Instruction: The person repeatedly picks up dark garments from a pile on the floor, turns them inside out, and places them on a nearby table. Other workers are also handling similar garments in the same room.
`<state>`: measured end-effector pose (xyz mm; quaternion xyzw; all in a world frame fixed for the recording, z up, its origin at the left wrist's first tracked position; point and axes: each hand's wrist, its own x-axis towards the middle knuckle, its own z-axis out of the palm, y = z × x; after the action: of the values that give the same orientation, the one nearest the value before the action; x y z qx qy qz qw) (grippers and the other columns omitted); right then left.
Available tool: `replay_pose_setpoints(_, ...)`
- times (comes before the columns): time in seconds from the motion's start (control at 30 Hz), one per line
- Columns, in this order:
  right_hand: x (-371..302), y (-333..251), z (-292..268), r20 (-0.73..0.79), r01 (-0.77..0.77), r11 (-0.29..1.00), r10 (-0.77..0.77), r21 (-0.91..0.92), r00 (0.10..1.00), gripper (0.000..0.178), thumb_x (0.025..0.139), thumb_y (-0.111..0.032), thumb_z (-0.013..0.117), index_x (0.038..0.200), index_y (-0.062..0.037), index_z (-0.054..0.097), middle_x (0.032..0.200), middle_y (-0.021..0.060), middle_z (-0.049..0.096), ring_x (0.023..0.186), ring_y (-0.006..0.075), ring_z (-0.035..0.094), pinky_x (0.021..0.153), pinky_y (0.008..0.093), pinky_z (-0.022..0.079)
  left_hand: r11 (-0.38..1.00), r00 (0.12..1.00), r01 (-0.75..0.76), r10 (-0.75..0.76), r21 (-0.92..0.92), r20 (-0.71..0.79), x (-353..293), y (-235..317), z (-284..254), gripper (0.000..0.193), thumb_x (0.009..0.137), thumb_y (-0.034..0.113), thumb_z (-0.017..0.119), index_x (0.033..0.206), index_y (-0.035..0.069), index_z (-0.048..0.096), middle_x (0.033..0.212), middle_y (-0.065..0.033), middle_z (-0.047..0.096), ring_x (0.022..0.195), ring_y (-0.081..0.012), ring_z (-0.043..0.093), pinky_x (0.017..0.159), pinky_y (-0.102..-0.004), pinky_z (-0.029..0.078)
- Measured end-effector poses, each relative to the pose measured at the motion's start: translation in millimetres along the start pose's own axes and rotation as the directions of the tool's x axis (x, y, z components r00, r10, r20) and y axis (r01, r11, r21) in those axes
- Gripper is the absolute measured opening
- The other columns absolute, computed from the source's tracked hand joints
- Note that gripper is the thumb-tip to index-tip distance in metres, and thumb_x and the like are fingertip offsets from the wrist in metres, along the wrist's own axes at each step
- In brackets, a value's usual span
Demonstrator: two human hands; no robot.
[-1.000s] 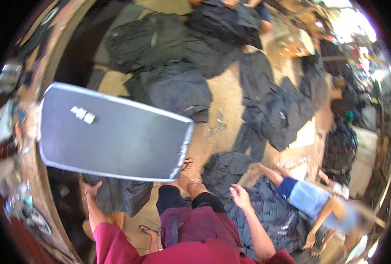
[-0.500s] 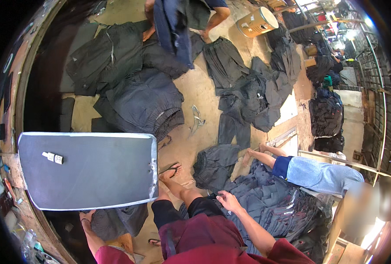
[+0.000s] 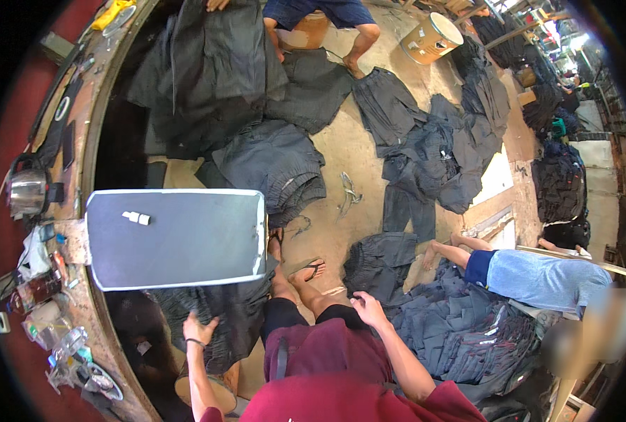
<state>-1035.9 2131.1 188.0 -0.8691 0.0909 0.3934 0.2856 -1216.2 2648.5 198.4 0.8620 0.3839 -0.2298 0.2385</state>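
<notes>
My left hand (image 3: 200, 329), a dark band at its wrist, has its fingers spread over a dark garment pile with a gathered waistband (image 3: 221, 336). Whether it touches the cloth, I cannot tell. Just beyond it is a grey board (image 3: 179, 246) with a pale rim, and a small white object (image 3: 137, 218) lies on top. On the other side my right hand (image 3: 370, 309) hangs beside my dark shorts with loosely bent fingers and nothing visible in it. Close to that hand are dark shorts (image 3: 380, 267) on the floor and a large heap of dark garments (image 3: 460, 330).
A co-worker at the far side handles a dark garment (image 3: 207, 70). Another person in a light blue top (image 3: 548, 278) is at the right. More dark clothes (image 3: 270, 165) lie on the floor. A cluttered bench holds a kettle (image 3: 28, 191); a drum (image 3: 431, 39) stands far off.
My left hand has come out from by the board's near edge, fingers spread. My right hand stays beside my shorts. My feet have shifted, and the far co-worker's garment is now spread at the left.
</notes>
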Motion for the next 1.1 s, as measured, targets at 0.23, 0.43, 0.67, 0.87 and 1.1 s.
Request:
replay_pose_setpoints(0.23,-17,-11,-4,-0.034,0.008,0.988,-0.003,0.152,0.999,0.046,0.099,-0.033,0.064,0.133,-0.0029,0.062,0.113,0.0227,0.073,0.101,0.032,0.073,0.09,0.041,0.055,0.852,0.845,-0.468,0.353,0.235,0.402,-48,197,0,0.067,0.071,0.052,0.081,0.112,0.002,0.065,0.098,-0.0244,0.073,0.095,-0.0416,0.071,0.085,-0.0501,0.057)
replay_pose_setpoints(0.43,-60,-37,-19,-0.056,0.105,0.914,-0.09,0.392,0.994,0.053,0.097,-0.034,0.067,0.137,-0.0004,0.058,0.117,0.0217,0.072,0.102,0.0291,0.072,0.091,0.0377,0.055,0.746,0.753,-0.63,0.517,0.218,0.407,-45,322,-21,0.06,0.072,0.041,0.078,0.124,0.013,0.063,0.095,-0.0252,0.073,0.092,-0.0422,0.072,0.083,-0.0514,0.058)
replay_pose_setpoints(0.67,-89,-119,-60,-0.453,0.473,0.599,-0.197,0.646,0.869,0.079,0.088,-0.035,0.081,0.143,0.0028,0.04,0.119,0.0185,0.059,0.102,0.0232,0.064,0.09,0.0368,0.053,0.622,0.6,-0.782,0.73,0.047,0.327,-80,425,-41,0.057,0.071,0.043,0.082,0.108,0.002,0.066,0.093,-0.0257,0.073,0.092,-0.0443,0.071,0.082,-0.0507,0.057)
replay_pose_setpoints(0.87,-97,-150,-133,-0.761,0.55,0.738,-0.077,0.392,0.645,0.089,0.083,-0.03,0.087,0.15,-0.0014,0.035,0.124,0.0189,0.056,0.108,0.0265,0.062,0.091,0.0381,0.054,0.46,0.444,-0.683,0.878,-0.568,0.177,-94,479,-36,0.042,0.078,0.018,0.086,0.109,-0.004,0.067,0.098,-0.0147,0.076,0.088,-0.0209,0.072,0.084,-0.0363,0.057)
replay_pose_setpoints(1.1,-104,-131,-170,-0.803,0.646,0.518,0.149,0.561,0.577,0.047,0.101,-0.011,0.049,0.146,-0.0004,0.045,0.132,0.0188,0.06,0.121,0.0241,0.058,0.106,0.035,0.044,0.37,0.284,-0.339,0.917,-0.865,0.28,-105,504,-28,0.033,0.085,0.005,0.081,0.114,0.003,0.065,0.104,-0.0019,0.072,0.095,-0.0112,0.065,0.09,-0.0315,0.053)
